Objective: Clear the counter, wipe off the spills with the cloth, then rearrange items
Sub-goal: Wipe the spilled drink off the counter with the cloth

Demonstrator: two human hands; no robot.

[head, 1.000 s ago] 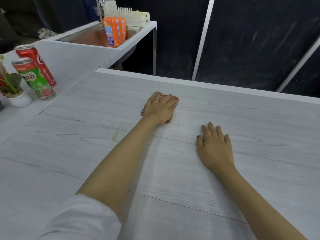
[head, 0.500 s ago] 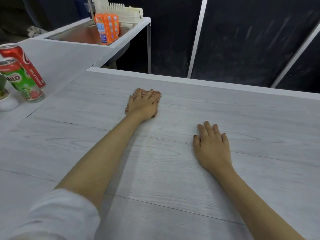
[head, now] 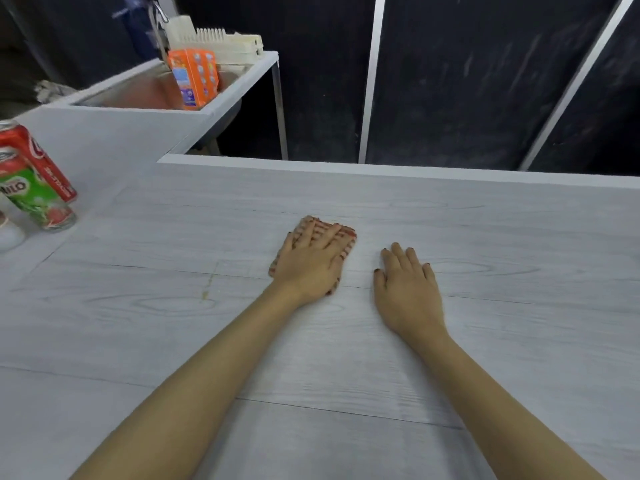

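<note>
My left hand (head: 311, 263) lies flat on a red-striped cloth (head: 348, 237), pressing it onto the pale wood-grain counter (head: 485, 306) near the middle. Only the cloth's edges show around the fingers. My right hand (head: 407, 289) rests palm down on the bare counter just to the right of the cloth, fingers together, holding nothing. A faint yellowish streak (head: 207, 289) marks the counter to the left of the cloth.
A red can (head: 38, 157) and a green Milo can (head: 34, 199) stand at the far left, with a white pot (head: 8, 233) beside them. An orange carton (head: 194, 77) and a cream dish rack (head: 221, 43) sit at the sink (head: 138, 95) behind. The counter's far edge drops to dark panels.
My left hand slid the cloth left, then back right and nearer to my right hand. My right hand stayed flat in place.
</note>
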